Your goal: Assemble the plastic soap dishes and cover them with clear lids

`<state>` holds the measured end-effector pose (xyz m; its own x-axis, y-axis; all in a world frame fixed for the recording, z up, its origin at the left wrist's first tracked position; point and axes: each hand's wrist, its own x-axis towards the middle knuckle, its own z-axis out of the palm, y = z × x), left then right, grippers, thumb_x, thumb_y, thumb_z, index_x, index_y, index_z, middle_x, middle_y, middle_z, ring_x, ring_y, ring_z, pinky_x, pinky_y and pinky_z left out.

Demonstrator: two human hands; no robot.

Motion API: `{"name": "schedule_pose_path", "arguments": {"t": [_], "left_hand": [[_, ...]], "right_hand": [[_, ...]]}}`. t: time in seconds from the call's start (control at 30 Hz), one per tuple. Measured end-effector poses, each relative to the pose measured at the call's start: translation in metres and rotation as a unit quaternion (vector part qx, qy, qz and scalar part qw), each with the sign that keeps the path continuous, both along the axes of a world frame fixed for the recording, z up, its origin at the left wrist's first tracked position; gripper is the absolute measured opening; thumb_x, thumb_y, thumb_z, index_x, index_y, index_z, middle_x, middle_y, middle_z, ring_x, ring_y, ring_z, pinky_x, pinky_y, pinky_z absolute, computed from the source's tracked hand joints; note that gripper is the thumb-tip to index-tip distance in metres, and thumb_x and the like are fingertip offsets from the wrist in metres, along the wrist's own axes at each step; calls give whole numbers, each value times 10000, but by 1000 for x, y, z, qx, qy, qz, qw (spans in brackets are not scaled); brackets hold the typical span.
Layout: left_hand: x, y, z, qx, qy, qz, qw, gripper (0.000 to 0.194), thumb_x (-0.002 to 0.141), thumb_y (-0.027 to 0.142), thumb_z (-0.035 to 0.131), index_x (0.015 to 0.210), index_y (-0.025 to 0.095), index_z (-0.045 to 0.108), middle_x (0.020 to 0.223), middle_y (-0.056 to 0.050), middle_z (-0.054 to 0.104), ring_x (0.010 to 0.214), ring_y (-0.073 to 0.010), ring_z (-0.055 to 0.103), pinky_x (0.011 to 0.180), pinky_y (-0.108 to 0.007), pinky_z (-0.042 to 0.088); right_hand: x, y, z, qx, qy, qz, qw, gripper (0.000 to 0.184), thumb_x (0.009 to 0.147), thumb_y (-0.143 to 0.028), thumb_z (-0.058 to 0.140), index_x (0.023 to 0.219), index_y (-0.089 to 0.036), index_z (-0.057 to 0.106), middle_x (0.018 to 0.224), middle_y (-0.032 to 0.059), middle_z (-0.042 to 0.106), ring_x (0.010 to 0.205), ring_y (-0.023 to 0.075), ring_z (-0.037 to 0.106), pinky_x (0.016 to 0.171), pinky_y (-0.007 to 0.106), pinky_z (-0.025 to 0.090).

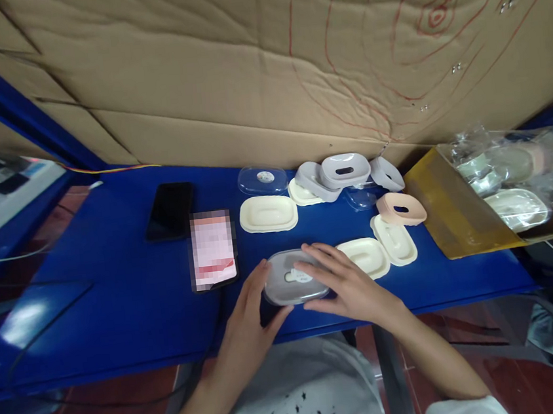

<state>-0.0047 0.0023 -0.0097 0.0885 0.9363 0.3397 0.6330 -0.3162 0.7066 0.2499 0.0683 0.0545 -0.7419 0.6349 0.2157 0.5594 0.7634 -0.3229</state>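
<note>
The left hand [255, 308] and the right hand [347, 285] are both closed around a grey box [293, 294] with a clear lid, one at each end; the left thumb and fingers grip its left end, while the right fingers lie over the lid and the right thumb is at the near edge; a small white sticker [302, 275] shows on top beside the right fingertips. The box is at the near part of the blue tabletop [118, 302], in front of the person's body.

Just beyond the right hand lie a cream tray [368, 258] and a smaller cream dish [396, 240], with a peach ring [401, 209] behind them; farther back are several grey rings [346, 170] close together, and a clear cover [360, 197] partly under them; straight beyond the box sits a cream base [268, 214], with a stickered clear lid [254, 180] behind it. To the left are a phone with a lit screen [212, 250] and a dark phone [169, 210]; at the right stands an open cardboard box [437, 210] holding plastic-wrapped pieces [518, 208].
</note>
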Motion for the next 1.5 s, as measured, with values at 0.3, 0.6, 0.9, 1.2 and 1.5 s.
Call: {"name": "schedule_pose_path", "arguments": {"t": [0.3, 0.6, 0.9, 1.2, 1.5], "left_hand": [[0, -1, 1, -1, 17, -5, 1000, 692, 1083, 374, 655, 1688, 314, 325, 1678, -168, 483, 1499, -338, 574, 1145, -532, 595], [8, 0, 21, 55, 131, -55, 988, 510, 1133, 369, 540, 1629, 300, 445, 1712, -174, 403, 1512, -362, 550, 1104, -528, 625], [15, 39, 45, 5, 171, -87, 981, 654, 1130, 375, 536, 1725, 355, 264, 1807, -157, 271, 1509, -373, 561, 1103, -527, 620], [30, 65, 33, -33, 134, -100, 985, 642, 1095, 299, 617, 1672, 340, 337, 1734, -155, 423, 1523, -350, 552, 1175, -530, 562], [-9, 99, 47, 57, 285, -49, 955, 498, 1114, 249, 479, 1605, 168, 473, 1610, -221, 558, 1484, -394, 563, 1195, -618, 494]], "right_hand": [[0, 2, -9, -45, -3, 2, 999, 763, 1063, -490, 676, 1721, -291, 344, 1806, 119, 306, 1677, 327, 286, 1290, 579, 447], [27, -18, -13, 24, -45, -60, 997, 785, 1098, -437, 626, 1760, -347, 215, 1811, 130, 288, 1679, 362, 273, 1300, 677, 377], [51, 15, -18, 24, 11, -117, 993, 724, 1091, -423, 632, 1733, -386, 299, 1720, 135, 439, 1555, 361, 489, 1222, 618, 507], [53, 27, -20, -15, 25, -109, 994, 727, 1083, -420, 642, 1730, -395, 311, 1730, 132, 405, 1583, 348, 455, 1251, 575, 484], [75, 57, -15, 57, -40, -176, 982, 637, 1084, -393, 618, 1680, -311, 408, 1721, 163, 442, 1555, 398, 473, 1226, 660, 434]]}}
